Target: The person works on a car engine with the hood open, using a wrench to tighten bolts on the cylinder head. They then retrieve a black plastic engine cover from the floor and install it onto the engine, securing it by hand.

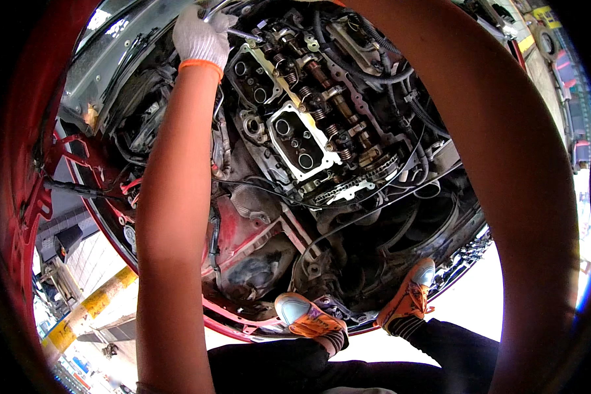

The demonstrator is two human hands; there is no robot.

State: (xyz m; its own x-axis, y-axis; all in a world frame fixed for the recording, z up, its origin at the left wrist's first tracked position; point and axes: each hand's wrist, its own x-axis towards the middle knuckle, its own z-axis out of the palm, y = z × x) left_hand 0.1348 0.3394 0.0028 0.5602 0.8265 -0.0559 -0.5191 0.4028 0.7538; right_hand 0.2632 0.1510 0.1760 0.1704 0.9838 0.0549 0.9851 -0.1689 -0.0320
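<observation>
Orange shoes [312,320] stand nearest, then the uncovered engine [316,113], its long axis slanting far-left, and by its far-left corner the gloved left hand [202,38], fingers curled round a metal tool [244,35] pointing rightward, the right hand's fingers out of view, so I cannot tell.

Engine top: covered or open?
Open: on the engine, the camshaft and chain lie exposed, with no cover over them.
</observation>
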